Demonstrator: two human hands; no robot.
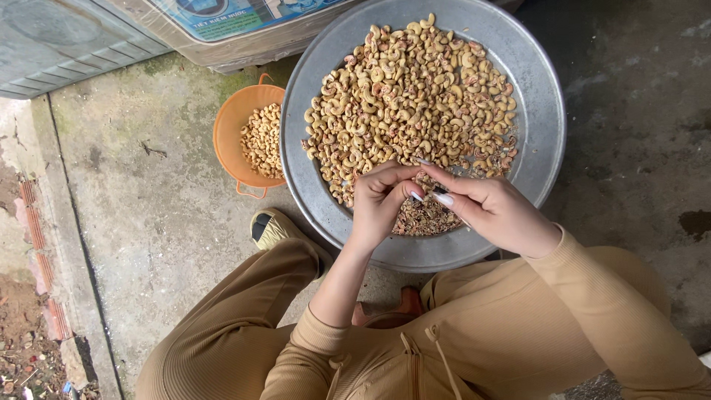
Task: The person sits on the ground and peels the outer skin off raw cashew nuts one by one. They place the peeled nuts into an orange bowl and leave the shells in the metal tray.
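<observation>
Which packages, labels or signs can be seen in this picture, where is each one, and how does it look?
Cardboard box: top edge of the picture, behind the metal tray; brown, wrapped in clear film.
Printed label: on the upper face of that box; rectangular, mostly blue and white, partly cut off by the frame.
No screens or signs show.

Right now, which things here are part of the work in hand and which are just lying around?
In use: left hand, right hand, metal tray, cashews, peel scraps, orange basket.

Lying about: carton, grey panel, bricks.
</observation>
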